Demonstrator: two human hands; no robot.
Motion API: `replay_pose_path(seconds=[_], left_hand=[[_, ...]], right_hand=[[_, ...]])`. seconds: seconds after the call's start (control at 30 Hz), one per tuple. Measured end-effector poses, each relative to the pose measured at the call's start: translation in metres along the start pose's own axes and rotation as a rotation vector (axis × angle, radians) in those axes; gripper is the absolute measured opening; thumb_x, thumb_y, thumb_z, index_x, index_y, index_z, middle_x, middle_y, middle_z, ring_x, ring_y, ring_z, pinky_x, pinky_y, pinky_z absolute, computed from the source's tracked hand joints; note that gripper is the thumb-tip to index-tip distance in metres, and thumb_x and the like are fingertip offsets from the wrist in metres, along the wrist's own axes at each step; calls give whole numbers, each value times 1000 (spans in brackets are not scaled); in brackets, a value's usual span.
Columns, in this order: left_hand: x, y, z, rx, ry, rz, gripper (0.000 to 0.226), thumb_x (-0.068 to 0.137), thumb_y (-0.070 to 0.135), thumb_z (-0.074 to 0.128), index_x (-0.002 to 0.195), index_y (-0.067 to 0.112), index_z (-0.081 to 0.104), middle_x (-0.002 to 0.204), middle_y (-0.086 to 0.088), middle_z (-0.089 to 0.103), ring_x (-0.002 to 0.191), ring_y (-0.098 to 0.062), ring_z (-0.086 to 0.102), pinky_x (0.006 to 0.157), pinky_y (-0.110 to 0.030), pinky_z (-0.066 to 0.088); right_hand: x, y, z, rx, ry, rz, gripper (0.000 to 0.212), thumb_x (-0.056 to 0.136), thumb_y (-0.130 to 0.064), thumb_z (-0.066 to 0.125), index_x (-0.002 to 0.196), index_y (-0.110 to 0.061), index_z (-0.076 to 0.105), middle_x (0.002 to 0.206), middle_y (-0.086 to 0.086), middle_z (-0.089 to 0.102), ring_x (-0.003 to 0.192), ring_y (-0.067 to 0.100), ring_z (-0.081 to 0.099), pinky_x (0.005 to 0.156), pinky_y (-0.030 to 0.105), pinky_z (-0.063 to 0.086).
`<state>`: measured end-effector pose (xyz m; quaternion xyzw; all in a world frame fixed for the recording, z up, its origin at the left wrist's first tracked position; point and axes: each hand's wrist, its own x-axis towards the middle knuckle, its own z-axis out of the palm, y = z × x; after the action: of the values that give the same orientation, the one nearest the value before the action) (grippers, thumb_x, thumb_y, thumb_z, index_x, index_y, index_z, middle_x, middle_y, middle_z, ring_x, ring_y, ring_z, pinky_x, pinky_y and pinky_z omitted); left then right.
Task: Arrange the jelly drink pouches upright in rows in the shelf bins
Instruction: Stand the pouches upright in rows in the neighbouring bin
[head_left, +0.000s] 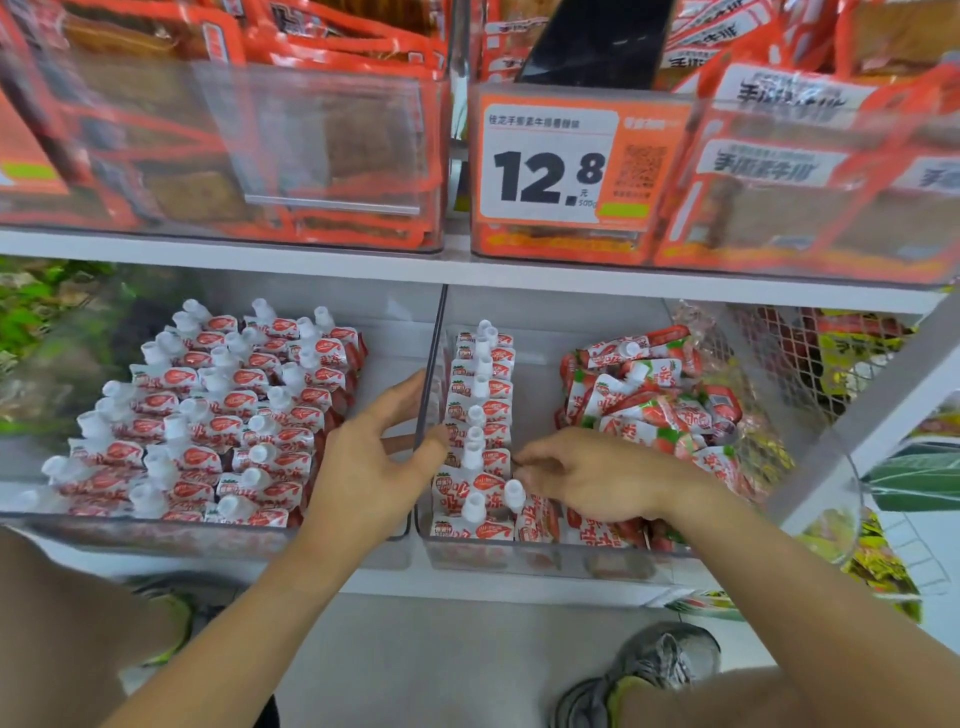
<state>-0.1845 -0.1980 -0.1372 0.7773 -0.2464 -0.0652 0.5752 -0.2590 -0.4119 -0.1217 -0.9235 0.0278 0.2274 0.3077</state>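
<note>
Two clear shelf bins sit side by side. The left bin (363, 540) is packed with upright rows of red-and-white jelly pouches (228, 415) with white caps. In the right bin (545, 564), one upright row of pouches (480, 400) runs along its left wall. Loose pouches (654, 395) lie piled at its back right. My left hand (369, 462) straddles the wall between the bins, thumb against the upright row and fingers on the other side. My right hand (597, 480), fingers curled, holds a pouch (537, 519) at the front, beside the row.
The shelf above carries clear bins of orange snack packs (332, 130) and a price tag (550, 166) reading 12.8. A wire mesh basket (779, 353) with yellow packets stands to the right. My shoes (660, 660) are on the floor below.
</note>
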Motion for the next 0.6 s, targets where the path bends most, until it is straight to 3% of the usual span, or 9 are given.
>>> replay_pose_path(seconds=[0.07, 0.13, 0.2, 0.27, 0.33, 0.4, 0.47, 0.53, 0.6], left_hand=[[0, 0, 0, -9, -1, 2, 49, 86, 14, 69, 127, 38, 56, 115, 37, 61, 113, 12, 55, 84, -7, 47], [0, -1, -1, -1, 4, 3, 49, 85, 14, 70, 125, 38, 56, 114, 36, 62, 111, 11, 56, 82, -5, 47], [2, -2, -2, 32, -2, -16, 49, 84, 16, 71, 126, 36, 56, 114, 30, 64, 111, 9, 57, 85, -10, 50], [3, 1, -2, 128, 24, -48, 53, 81, 28, 74, 128, 34, 53, 120, 21, 61, 112, 2, 57, 92, -23, 53], [1, 13, -2, 231, 87, 36, 60, 77, 40, 75, 131, 30, 49, 128, 10, 51, 115, -3, 52, 96, -26, 49], [-3, 34, 0, 288, 79, 250, 57, 78, 42, 74, 129, 28, 51, 128, 8, 46, 115, -4, 49, 95, -22, 44], [-5, 53, 7, 302, -21, 342, 55, 77, 41, 72, 127, 28, 53, 126, 11, 49, 116, -2, 49, 95, -21, 43], [-4, 62, 19, 307, -144, 286, 65, 75, 55, 69, 131, 33, 47, 128, 17, 48, 117, 2, 49, 98, -17, 40], [3, 65, 32, 366, -258, 210, 79, 71, 68, 66, 138, 36, 38, 133, 20, 48, 118, 7, 48, 100, -15, 38]], right_hand=[[-9, -3, -4, -123, -28, 0, 34, 100, -35, 49, 131, -23, 57, 127, -2, 64, 113, 15, 61, 99, 38, 49], [-17, -2, -8, -186, -97, -37, 52, 94, -29, 59, 143, -31, 43, 138, -10, 52, 123, 10, 52, 99, 26, 44], [-21, -1, -7, -252, -65, -65, 55, 88, -26, 68, 137, -34, 46, 123, -10, 53, 114, 10, 50, 87, 22, 41], [-19, 1, -3, -321, 18, -86, 42, 83, -27, 73, 121, -30, 56, 108, -7, 54, 103, 15, 50, 84, 31, 44], [-23, 4, -4, -322, 48, -98, 31, 82, -34, 75, 108, -24, 62, 97, -8, 57, 93, 15, 53, 79, 35, 47], [-34, 11, -16, -266, 109, -101, 33, 81, -49, 74, 91, -20, 64, 76, -10, 56, 73, 11, 54, 64, 31, 44], [-47, 16, -30, -196, 237, -130, 37, 82, -52, 71, 74, -18, 60, 58, -4, 54, 54, 7, 54, 52, 24, 39], [-58, 18, -40, -11, 342, -165, 33, 86, -44, 70, 73, -15, 62, 56, 0, 59, 52, 7, 62, 51, 22, 43], [-63, 19, -40, 277, 365, -198, 31, 89, -33, 70, 77, -4, 66, 62, 8, 67, 63, 17, 72, 55, 29, 52]])
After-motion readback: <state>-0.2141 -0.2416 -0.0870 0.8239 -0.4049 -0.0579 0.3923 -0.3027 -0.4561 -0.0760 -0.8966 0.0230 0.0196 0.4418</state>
